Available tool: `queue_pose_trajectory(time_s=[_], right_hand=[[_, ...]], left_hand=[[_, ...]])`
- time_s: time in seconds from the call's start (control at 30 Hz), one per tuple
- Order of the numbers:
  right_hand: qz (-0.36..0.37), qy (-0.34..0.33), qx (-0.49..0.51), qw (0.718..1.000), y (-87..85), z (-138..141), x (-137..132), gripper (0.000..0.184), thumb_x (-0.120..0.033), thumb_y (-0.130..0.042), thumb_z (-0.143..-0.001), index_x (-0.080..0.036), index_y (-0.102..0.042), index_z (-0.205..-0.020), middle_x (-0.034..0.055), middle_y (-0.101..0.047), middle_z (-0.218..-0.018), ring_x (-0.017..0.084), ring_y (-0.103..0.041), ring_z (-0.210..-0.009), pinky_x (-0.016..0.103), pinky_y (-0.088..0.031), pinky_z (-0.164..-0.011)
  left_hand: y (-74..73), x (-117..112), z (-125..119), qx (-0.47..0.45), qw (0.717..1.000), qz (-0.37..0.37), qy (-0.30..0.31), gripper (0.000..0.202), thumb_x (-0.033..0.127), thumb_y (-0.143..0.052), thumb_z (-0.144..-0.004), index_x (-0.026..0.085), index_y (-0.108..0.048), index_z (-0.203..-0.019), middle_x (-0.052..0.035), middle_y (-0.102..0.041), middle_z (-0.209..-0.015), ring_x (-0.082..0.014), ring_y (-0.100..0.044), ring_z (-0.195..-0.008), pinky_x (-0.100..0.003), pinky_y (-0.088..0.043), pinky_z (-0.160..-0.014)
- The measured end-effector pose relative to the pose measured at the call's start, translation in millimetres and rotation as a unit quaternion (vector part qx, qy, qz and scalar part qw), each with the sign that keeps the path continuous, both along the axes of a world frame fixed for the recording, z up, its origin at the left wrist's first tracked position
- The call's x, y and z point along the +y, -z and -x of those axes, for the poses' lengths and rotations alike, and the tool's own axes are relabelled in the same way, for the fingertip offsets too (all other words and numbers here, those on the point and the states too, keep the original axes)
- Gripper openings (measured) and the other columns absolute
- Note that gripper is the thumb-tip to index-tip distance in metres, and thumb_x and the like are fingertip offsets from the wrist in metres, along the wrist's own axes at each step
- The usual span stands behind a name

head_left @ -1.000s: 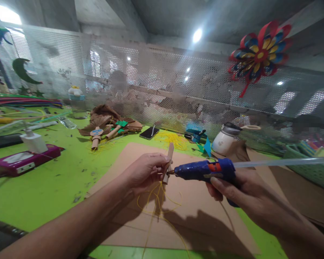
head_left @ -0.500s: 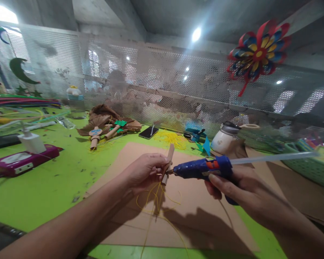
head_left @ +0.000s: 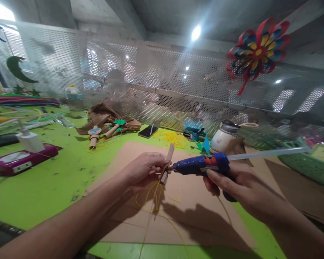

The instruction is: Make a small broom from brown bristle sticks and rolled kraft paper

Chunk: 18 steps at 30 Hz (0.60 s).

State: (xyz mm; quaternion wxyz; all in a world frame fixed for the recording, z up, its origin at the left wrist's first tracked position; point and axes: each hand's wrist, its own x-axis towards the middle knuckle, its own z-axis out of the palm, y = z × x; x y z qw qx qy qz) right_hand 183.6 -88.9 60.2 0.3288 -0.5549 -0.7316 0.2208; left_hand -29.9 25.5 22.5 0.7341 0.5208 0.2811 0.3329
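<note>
My left hand (head_left: pixel 143 171) is closed round a small brown paper roll (head_left: pixel 167 162), held upright above the cardboard sheet (head_left: pixel 194 212), with several yellow strings (head_left: pixel 153 196) hanging from under the fingers. My right hand (head_left: pixel 232 183) grips a blue glue gun (head_left: pixel 201 164) with an orange trigger part and a long clear glue stick (head_left: pixel 264 154) out the back. The gun's nozzle touches the roll's lower right side.
On the green table (head_left: pixel 51 180) lie a purple box (head_left: pixel 21 160) with a white charger (head_left: pixel 29 141), finished brown paper figures (head_left: pixel 105 126), a phone (head_left: pixel 148 131), loose yellow strings (head_left: pixel 171 137), a white jug (head_left: pixel 223 138) and a green basket (head_left: pixel 310 163). A perforated screen (head_left: pixel 156 86) carries a paper flower (head_left: pixel 256 54).
Both hands with the roll and the glue gun have risen slightly in the view; the gun's rear end has tilted a little upward. The nozzle stays against the roll.
</note>
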Motion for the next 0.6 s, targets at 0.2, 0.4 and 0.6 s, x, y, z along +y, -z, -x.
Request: queue_pose_trajectory(time_s=[0.2, 0.4, 0.6], right_hand=[[0.053, -0.041, -0.009, 0.998, -3.9, -1.7, -3.3, 0.043, -0.051, -0.044, -0.092, -0.018, -0.06, -0.069, 0.002, -0.057, -0.063, 0.012, -0.049, -0.058, 0.026, -0.036, -0.051], [0.026, -0.028, 0.013, 0.999, -4.2, -1.5, -0.1, 0.044, -0.048, -0.043, -0.094, -0.018, -0.061, -0.068, 0.0022, -0.058, -0.062, 0.012, -0.05, -0.056, 0.026, -0.038, -0.052], [0.045, -0.02, -0.006, 0.999, -1.8, -1.7, -0.6, 0.045, -0.051, -0.042, -0.093, -0.017, -0.059, -0.069, 0.0028, -0.056, -0.064, 0.013, -0.05, -0.059, 0.027, -0.037, -0.054]], left_hand=[[0.8, -0.3, 0.2, -0.004, 1.0, 0.003, -0.003, 0.017, 0.025, -0.071, -0.067, 0.013, -0.06, -0.063, 0.0017, -0.052, -0.062, -0.0079, -0.043, -0.055, -0.021, -0.038, -0.057], [-0.7, -0.1, -0.1, 0.003, 1.0, -0.001, -0.006, 0.016, 0.026, -0.071, -0.067, 0.012, -0.062, -0.067, -0.0008, -0.057, -0.069, -0.0095, -0.047, -0.062, -0.021, -0.036, -0.057], [0.2, 0.2, -0.5, 0.006, 1.0, -0.001, -0.005, 0.017, 0.025, -0.07, -0.067, 0.012, -0.059, -0.064, 0.0014, -0.053, -0.063, -0.0074, -0.041, -0.056, -0.02, -0.033, -0.054]])
